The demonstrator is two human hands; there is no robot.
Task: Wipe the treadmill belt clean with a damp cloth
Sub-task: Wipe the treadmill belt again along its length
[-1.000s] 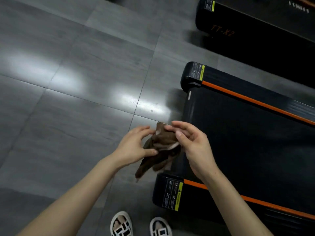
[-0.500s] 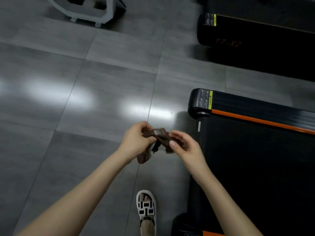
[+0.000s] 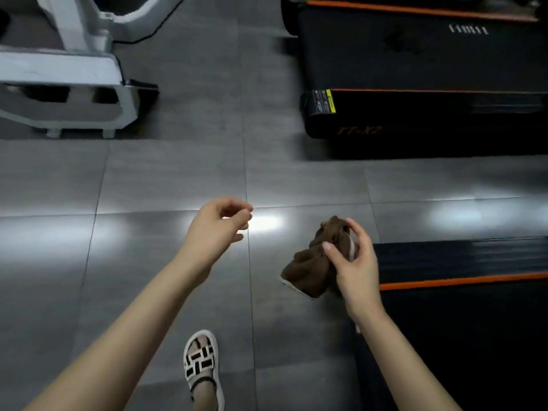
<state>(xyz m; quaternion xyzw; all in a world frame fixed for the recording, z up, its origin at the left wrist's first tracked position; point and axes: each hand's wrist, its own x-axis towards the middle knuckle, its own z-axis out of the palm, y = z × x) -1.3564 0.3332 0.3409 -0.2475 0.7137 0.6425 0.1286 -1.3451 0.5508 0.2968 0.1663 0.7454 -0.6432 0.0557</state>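
**Right hand has the cloth, belt untouched**

Left hand (image 3: 221, 225) hovers out front, palm turned inward, fingers loosely curled, thumb close to the fingertips, holding nothing. Right hand (image 3: 354, 268) is raised at the same level, wrist bent. Its fingers curl over the top of the bunched brown cloth (image 3: 308, 269) and its thumb presses into the folds.

Below them is a floor (image 3: 166, 179) of large grey tiles with bright patches of glare. A sandalled foot (image 3: 203, 363) stands near the bottom edge. The near treadmill (image 3: 456, 256) fills the lower right, an orange stripe (image 3: 462, 280) along its side rail and the dark belt (image 3: 468, 345) beyond. A second treadmill (image 3: 415, 123) marked TT-X2 sits at the upper right, and a white machine base (image 3: 59, 84) at the upper left.

The cloth is held in the air over the floor, just off the near treadmill's end edge, clear of the belt. Its long axis slants from the fingertips down to the lower left, pale hem lowest.
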